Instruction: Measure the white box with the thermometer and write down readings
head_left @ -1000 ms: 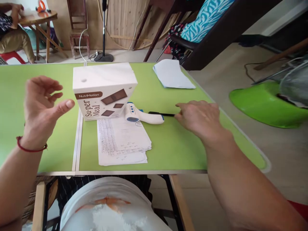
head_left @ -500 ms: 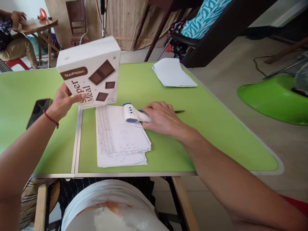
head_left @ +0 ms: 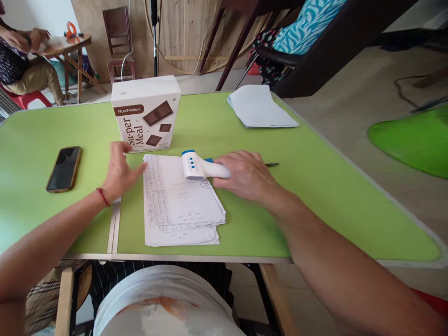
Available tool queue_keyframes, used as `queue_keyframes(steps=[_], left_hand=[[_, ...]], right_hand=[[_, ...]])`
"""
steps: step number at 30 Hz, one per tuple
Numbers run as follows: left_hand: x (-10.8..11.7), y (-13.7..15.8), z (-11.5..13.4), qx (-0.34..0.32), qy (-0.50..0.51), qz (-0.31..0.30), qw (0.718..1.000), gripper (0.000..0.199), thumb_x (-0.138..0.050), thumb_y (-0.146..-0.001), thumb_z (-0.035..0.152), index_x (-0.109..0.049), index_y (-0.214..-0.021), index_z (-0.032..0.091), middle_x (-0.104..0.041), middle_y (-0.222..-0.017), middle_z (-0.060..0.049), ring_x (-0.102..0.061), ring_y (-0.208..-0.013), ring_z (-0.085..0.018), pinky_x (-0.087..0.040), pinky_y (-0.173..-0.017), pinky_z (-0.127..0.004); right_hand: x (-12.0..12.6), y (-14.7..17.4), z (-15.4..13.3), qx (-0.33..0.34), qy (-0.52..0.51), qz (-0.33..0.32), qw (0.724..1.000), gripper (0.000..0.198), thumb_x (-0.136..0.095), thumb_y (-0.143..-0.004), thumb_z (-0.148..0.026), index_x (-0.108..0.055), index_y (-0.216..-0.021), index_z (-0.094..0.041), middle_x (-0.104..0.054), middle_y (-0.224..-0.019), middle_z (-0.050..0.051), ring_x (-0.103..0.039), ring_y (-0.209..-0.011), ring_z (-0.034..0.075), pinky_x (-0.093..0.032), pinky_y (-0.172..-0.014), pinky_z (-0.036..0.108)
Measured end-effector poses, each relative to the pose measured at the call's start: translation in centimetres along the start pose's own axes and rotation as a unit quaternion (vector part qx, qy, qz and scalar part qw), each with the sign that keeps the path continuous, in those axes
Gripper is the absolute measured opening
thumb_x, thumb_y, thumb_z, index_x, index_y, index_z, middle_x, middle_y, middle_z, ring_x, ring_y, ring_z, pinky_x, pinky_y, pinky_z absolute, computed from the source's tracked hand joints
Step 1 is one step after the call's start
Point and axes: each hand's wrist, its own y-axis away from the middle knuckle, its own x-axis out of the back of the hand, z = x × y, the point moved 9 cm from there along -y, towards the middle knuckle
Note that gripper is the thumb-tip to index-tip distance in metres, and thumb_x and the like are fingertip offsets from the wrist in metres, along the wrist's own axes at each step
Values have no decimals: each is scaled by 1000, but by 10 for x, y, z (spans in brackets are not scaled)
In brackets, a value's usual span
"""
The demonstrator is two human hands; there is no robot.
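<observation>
A white NutriMotion box [head_left: 149,128] with chocolate squares printed on it stands upright on the green table [head_left: 255,224]. Just in front of it is my left hand [head_left: 121,172], its thumb and fingers spread and nothing between them. My right hand [head_left: 241,172] is wrapped around the handle of a white and blue infrared thermometer [head_left: 193,165], whose head lies over the top of a stack of handwritten papers [head_left: 182,205]. A pen [head_left: 272,164] pokes out beyond my right hand; most of it is hidden.
To the left lies a phone [head_left: 64,169]. Folded white sheets [head_left: 261,107] rest at the far right of the table. Behind are a wooden chair [head_left: 119,42] and a person [head_left: 28,60] seated by a small round table [head_left: 66,44]. A green chair [head_left: 413,140] stands at the right.
The box has come down from my left hand onto the table, and that hand has let go and drawn back toward me. My right hand keeps holding the thermometer.
</observation>
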Motion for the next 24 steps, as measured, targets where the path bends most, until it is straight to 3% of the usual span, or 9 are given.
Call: queue_keyframes(steps=[2, 5, 7, 10, 16, 19, 21, 22, 24], left_hand=[[-35, 25, 40, -82, -37, -187, 978, 71, -75, -80, 63, -55, -127, 13, -54, -138, -24, -54, -128, -42, -50, -104, -64], [-65, 50, 61, -96, -112, -348, 926, 120, -73, -67, 85, -38, -157, 14, -15, -168, -31, -13, -153, -59, -18, -120, -79], [-74, 58, 61, -84, -148, -401, 900, 124, -71, -68, 87, -32, -163, 17, -5, -171, -28, 2, -155, -60, -5, -121, -79], [-77, 69, 59, -83, -174, -423, 886, 122, -68, -70, 88, -31, -164, 19, -5, -172, -26, 5, -154, -59, -3, -121, -79], [-62, 101, 64, -88, -175, -423, 885, 121, -61, -71, 92, -33, -162, 18, -7, -171, -29, 3, -153, -62, -7, -117, -83], [-51, 92, 62, -96, -100, -384, 913, 109, -56, -77, 91, -40, -156, 17, -23, -166, -29, -17, -153, -58, -20, -118, -81], [-31, 59, 46, -63, -11, -278, 958, 99, -58, -80, 87, -42, -147, 16, -43, -154, -28, -42, -144, -48, -40, -115, -69], [-15, 36, 32, -33, 30, -188, 981, 98, -63, -78, 85, -42, -142, 14, -49, -144, -27, -52, -135, -43, -47, -111, -63], [15, -6, -5, 36, 67, -17, 997, 98, -77, -71, 78, -41, -136, 14, -48, -141, -28, -51, -134, -42, -47, -111, -59]], right_hand=[[7, -2, 3, -5, -3, 34, 999, 28, -66, -77, -27, -76, -102, -21, -75, -96, 11, -65, -89, 30, -45, -76, 41], [12, -5, 7, -18, -5, 76, 997, 30, -63, -79, -26, -77, -105, -19, -75, -91, 12, -65, -83, 30, -47, -73, 41], [10, -4, 9, -19, -9, 90, 996, 31, -63, -80, -27, -77, -106, -16, -74, -88, 12, -65, -81, 29, -48, -73, 42], [5, -2, 6, 2, -18, 113, 993, 32, -63, -80, -26, -76, -107, -14, -75, -89, 13, -65, -81, 29, -50, -74, 43], [2, -1, -6, 29, -31, 148, 988, 32, -62, -80, -25, -77, -106, -14, -77, -95, 15, -66, -85, 30, -52, -78, 44], [2, -3, -9, 38, -34, 150, 987, 33, -63, -79, -26, -77, -107, -14, -77, -95, 15, -67, -86, 30, -53, -80, 45], [3, -3, -9, 34, -37, 148, 988, 33, -63, -80, -27, -76, -107, -14, -76, -95, 15, -67, -87, 31, -54, -82, 46], [3, -3, -8, 27, -41, 147, 988, 33, -62, -81, -27, -76, -108, -15, -76, -95, 15, -67, -87, 31, -54, -83, 47], [6, -1, -5, 0, -63, 152, 986, 36, -61, -82, -28, -74, -113, -15, -75, -97, 15, -67, -89, 32, -55, -84, 49]])
